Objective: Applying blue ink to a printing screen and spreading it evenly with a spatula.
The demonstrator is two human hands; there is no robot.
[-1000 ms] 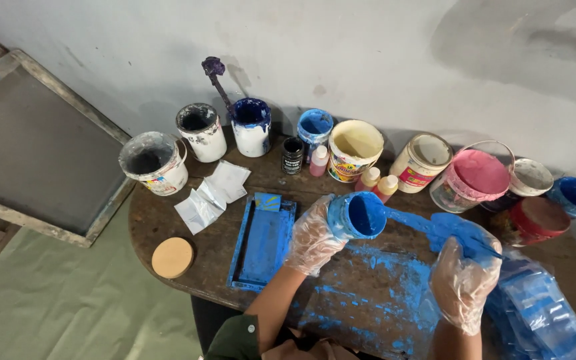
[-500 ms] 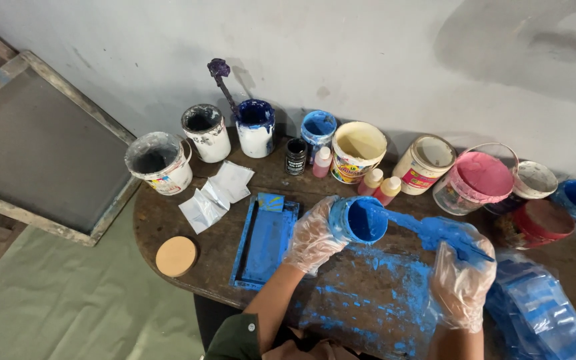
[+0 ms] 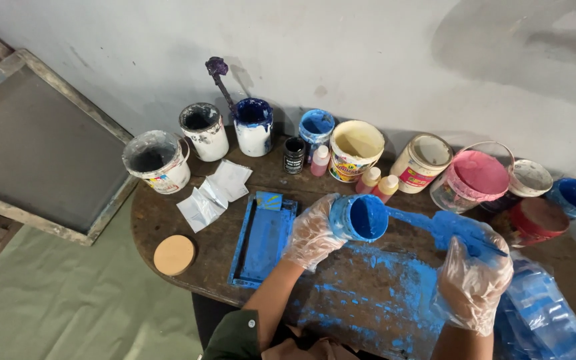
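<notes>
My left hand (image 3: 311, 233), in a clear plastic glove, grips a small tub of blue paint (image 3: 359, 217) and tips its mouth to the right above the table. My right hand (image 3: 473, 283), also gloved, holds a paint-covered blue stick (image 3: 435, 223) whose tip points toward the tub's mouth. Below both hands lies a board smeared with blue paint (image 3: 368, 293). A flat blue tray (image 3: 263, 237) rests just left of my left hand.
Along the wall stand several paint tubs: a white one (image 3: 157, 160), a blue-filled one with a stirrer (image 3: 253, 125), a cream one (image 3: 356, 149), a pink one (image 3: 473, 177). Small bottles (image 3: 377, 183), white sachets (image 3: 213, 193), a round lid (image 3: 174, 255), crumpled blue plastic (image 3: 547, 317), a framed screen (image 3: 35, 143).
My right hand has brought the blue stick closer to the tilted tub. The tub stays held in my left hand, about where it was.
</notes>
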